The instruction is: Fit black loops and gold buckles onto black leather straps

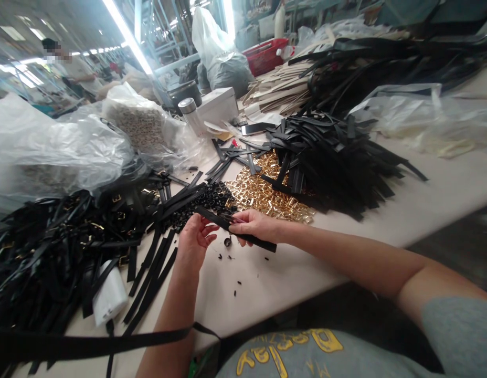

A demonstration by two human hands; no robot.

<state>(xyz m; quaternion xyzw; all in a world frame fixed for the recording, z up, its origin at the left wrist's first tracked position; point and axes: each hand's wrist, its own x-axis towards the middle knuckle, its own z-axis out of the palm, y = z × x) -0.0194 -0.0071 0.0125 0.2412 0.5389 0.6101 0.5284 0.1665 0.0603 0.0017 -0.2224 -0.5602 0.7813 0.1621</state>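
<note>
Head view: a flat, narrow black strap (pixel 263 244) over the pale surface (pixel 275 283).
The right hand (pixel 248 226) is closed around it; the left hand (pixel 194 236), fingers half curled, meets its left end, perhaps pinching, near heaped small gold metal pieces (pixel 263 189).

The narrow flat black strap (pixel 263 243) at the centre looks leather-like, smooth and nearly matt. Beyond it, the heap of small gold-coloured buckles (pixel 263 191) has a bright, glossy metal finish. The fanned pile of flat black strips (pixel 338 163) to the right is leather-like with a soft sheen. At far left, the large crumpled translucent bag (pixel 58 142) is shiny plastic; at near left, the white block-shaped adapter (pixel 112 294) is smooth plastic. The pale tabletop (pixel 306 278) looks smooth and matt.
</note>
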